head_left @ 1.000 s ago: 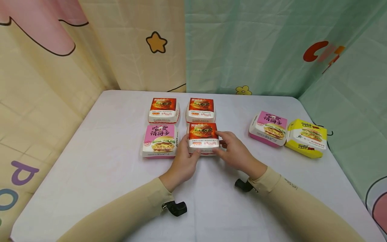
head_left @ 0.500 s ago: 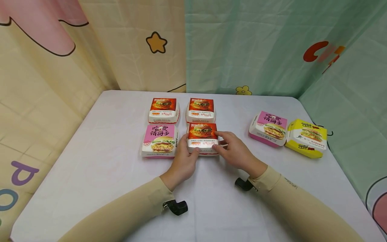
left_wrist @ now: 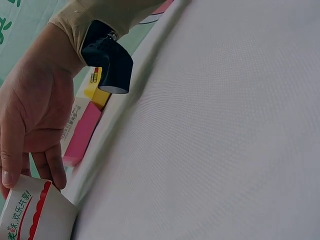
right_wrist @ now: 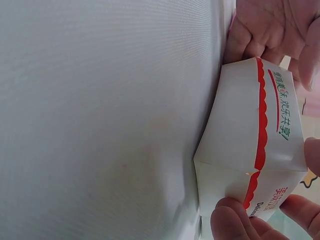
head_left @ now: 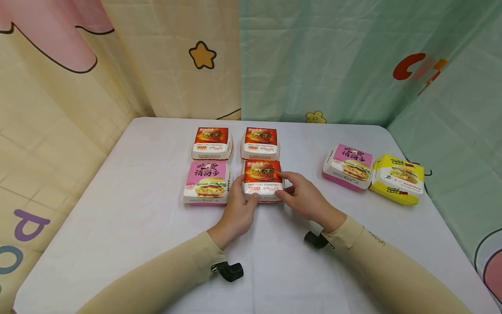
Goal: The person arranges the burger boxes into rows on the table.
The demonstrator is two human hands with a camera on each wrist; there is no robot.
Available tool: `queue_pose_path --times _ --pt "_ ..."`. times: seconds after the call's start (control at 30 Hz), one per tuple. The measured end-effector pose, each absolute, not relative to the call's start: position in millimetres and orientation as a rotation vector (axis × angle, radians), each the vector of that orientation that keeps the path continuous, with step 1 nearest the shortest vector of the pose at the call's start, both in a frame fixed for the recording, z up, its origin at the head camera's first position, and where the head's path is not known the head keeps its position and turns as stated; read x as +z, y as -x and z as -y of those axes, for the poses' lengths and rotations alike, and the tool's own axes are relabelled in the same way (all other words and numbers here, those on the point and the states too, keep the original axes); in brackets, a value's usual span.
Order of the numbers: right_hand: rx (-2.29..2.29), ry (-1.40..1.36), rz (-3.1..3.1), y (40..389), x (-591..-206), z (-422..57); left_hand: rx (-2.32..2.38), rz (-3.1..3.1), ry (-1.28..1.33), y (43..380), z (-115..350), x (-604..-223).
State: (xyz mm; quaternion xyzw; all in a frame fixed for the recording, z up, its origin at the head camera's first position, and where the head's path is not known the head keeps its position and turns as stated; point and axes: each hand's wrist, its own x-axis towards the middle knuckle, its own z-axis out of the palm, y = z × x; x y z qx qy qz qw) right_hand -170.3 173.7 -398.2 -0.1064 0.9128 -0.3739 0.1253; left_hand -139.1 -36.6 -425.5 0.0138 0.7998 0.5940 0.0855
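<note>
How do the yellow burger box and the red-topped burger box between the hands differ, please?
The yellow burger box is turned at an angle, whereas the red-topped burger box is nearly straight. The yellow box is unheld; the red-topped box is held. Both show burger pictures.

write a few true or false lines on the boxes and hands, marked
1. The left hand and right hand both hold the front red box. True.
2. The yellow box lies beside the right pink box. True.
3. The right hand rests on the yellow box. False: it holds the front red box.
4. The left pink box is left of the front red box. True.
5. Directly behind the front red box is the yellow box. False: the right rear red box is there.
</note>
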Motion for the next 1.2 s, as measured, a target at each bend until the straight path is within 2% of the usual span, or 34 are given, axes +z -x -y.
queue_pose_path --times 1.2 --pt "-1.062 0.299 -2.649 171.5 -396.5 -174.1 1.788 -2.358 -0.046 134.8 36.0 -423.4"
